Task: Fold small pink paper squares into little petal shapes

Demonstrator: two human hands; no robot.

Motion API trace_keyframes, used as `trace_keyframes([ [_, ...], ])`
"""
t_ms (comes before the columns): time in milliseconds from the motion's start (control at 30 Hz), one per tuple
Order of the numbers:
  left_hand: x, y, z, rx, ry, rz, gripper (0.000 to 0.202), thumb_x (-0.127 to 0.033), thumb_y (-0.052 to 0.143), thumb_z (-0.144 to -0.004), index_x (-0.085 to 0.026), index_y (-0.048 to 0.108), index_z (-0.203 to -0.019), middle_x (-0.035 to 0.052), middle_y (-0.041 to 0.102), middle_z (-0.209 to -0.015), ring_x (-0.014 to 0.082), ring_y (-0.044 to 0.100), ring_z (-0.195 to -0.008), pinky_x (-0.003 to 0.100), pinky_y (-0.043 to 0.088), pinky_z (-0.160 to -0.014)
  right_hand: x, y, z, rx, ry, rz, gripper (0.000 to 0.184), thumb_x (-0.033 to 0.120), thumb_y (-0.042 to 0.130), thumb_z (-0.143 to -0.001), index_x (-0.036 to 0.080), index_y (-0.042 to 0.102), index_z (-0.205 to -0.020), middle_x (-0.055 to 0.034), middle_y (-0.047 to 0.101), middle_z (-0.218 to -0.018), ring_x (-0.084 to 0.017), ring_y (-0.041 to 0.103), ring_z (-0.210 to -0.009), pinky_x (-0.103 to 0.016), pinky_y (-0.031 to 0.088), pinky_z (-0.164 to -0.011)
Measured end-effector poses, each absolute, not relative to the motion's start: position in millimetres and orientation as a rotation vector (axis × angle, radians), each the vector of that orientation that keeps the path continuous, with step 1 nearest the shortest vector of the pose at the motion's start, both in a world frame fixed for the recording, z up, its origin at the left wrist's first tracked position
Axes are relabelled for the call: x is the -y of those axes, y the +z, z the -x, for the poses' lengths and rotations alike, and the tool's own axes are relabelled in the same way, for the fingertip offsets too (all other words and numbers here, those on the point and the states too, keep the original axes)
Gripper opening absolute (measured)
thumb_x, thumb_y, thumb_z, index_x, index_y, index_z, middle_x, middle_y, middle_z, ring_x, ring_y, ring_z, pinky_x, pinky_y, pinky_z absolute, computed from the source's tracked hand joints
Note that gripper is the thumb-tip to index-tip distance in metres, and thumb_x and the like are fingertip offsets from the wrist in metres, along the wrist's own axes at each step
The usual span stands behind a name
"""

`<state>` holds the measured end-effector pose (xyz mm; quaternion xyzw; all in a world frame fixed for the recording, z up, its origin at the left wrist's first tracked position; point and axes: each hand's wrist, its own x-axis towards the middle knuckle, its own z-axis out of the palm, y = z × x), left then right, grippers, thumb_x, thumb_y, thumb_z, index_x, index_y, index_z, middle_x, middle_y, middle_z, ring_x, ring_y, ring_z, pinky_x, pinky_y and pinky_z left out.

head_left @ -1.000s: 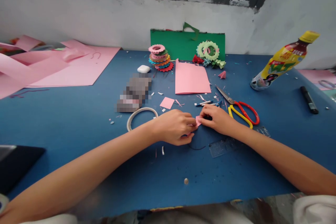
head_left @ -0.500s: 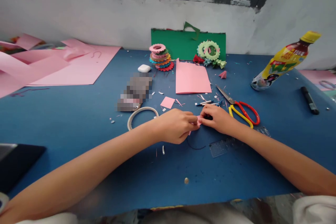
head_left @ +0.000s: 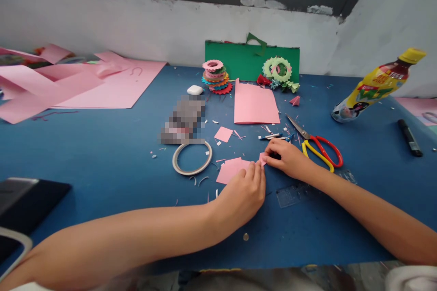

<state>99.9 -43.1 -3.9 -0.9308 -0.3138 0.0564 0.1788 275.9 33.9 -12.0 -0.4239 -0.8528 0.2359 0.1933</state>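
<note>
A small pink paper piece point(head_left: 262, 158) is pinched between the thumb and fingers of my right hand point(head_left: 286, 157). My left hand point(head_left: 247, 188) reaches in from the left, its fingers pressed together and their tips at the same piece; its thumb is hidden. Partly under the left fingers lie pink paper pieces point(head_left: 230, 170) on the blue table point(head_left: 129, 159). A pink paper square point(head_left: 224, 134) rests just beyond them. Scissors point(head_left: 314, 141) with one red and one yellow handle lie beside my right hand, blades slightly apart. A ring of tape point(head_left: 175, 163) is left of the pink pieces.
A folded pink sheet point(head_left: 256, 103), a stack of scalloped paper rings point(head_left: 215, 77) and a green board point(head_left: 235, 57) stand at the back. A bottle point(head_left: 378, 84), a black marker point(head_left: 409, 137), a blurred-out phone-like object point(head_left: 184, 120) and a white case point(head_left: 195, 90) lie around.
My left hand has turned and shifted nearer to me and right, uncovering the pink pieces and the tape ring. My right hand keeps its pinch. The view has shifted slightly.
</note>
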Motion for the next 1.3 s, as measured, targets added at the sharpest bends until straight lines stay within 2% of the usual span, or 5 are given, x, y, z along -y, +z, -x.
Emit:
trace_keyframes([
  [267,41.3,1.0,-98.1,0.964,0.141,2.706,0.049,-0.008,0.028,-0.087,0.006,0.035,-0.133,0.0275,0.046,-0.132,0.0352,0.050,-0.117,0.039,0.050,-0.081,-34.8,-11.5,-276.4,2.394,0.683,1.187,0.013,0.022,0.055,-0.085,0.016,0.059,-0.075,-0.0028,0.055,-0.080,-0.015,0.052,-0.078,-0.027,0.042,-0.072],
  [500,20.3,18.1,-91.5,0.897,0.303,2.849,0.043,-0.005,0.034,-0.087,-0.001,0.045,-0.129,0.0186,0.061,-0.115,0.0254,0.058,-0.103,0.037,0.047,-0.085,-35.0,-13.5,-276.9,2.385,0.670,1.167,0.014,0.024,0.054,-0.086,0.016,0.057,-0.073,-0.0024,0.055,-0.080,-0.014,0.052,-0.077,-0.027,0.042,-0.072],
  [767,25.2,14.8,-92.7,0.830,0.310,2.817,0.042,-0.004,0.039,-0.084,0.003,0.048,-0.124,0.0236,0.058,-0.119,0.0290,0.057,-0.104,0.038,0.047,-0.081,-32.0,-13.0,-275.4,2.394,0.604,1.151,0.014,0.021,0.052,-0.086,0.016,0.054,-0.073,-0.0026,0.053,-0.079,-0.014,0.051,-0.077,-0.028,0.041,-0.074],
  [1100,-17.2,29.4,-71.0,1.008,0.099,3.242,0.035,-0.003,0.042,-0.079,-0.017,0.060,-0.106,0.0063,0.065,-0.103,0.0195,0.061,-0.094,0.030,0.047,-0.079,-30.9,-12.6,-275.6,2.427,0.567,1.131,0.013,0.022,0.049,-0.087,0.017,0.052,-0.075,-0.0033,0.052,-0.080,-0.016,0.050,-0.078,-0.029,0.041,-0.075],
  [1300,-8.8,20.4,-80.2,0.775,0.171,3.054,0.028,-0.010,0.044,-0.085,-0.009,0.057,-0.110,0.0103,0.062,-0.097,0.0228,0.058,-0.086,0.034,0.046,-0.073,-30.9,-12.3,-275.1,2.444,0.548,1.138,0.013,0.022,0.049,-0.087,0.017,0.052,-0.076,-0.0031,0.051,-0.079,-0.015,0.049,-0.077,-0.028,0.040,-0.073],
])
